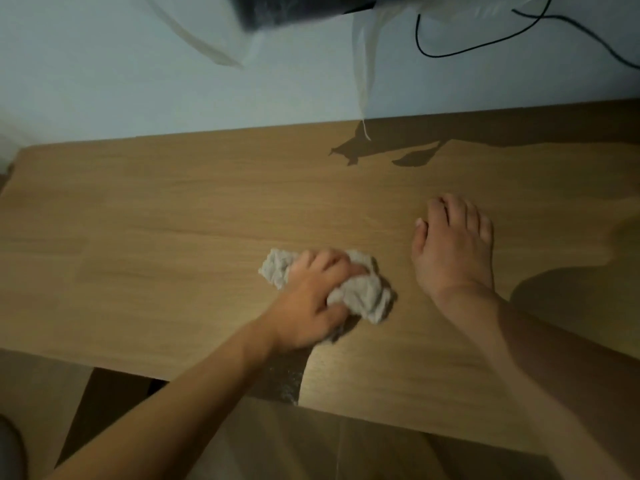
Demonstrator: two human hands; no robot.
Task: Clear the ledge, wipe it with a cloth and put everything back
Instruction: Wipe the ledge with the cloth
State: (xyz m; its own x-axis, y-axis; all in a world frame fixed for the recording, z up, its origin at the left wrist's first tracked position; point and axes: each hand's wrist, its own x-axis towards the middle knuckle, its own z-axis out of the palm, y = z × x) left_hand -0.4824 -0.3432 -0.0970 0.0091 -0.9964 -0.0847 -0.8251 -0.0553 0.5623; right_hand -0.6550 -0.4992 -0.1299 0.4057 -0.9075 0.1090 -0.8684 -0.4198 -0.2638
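My left hand grips the crumpled cloth mid-surface, nearer the front edge. My right hand lies flat beside it, fingers straight, holding nothing. A black cable hangs on the wall beyond the back edge.

Bare counter is lying open to the left and along the back, while the bunched cloth under the left hand and the flat right hand are blocking the middle, and a cable is hanging above.
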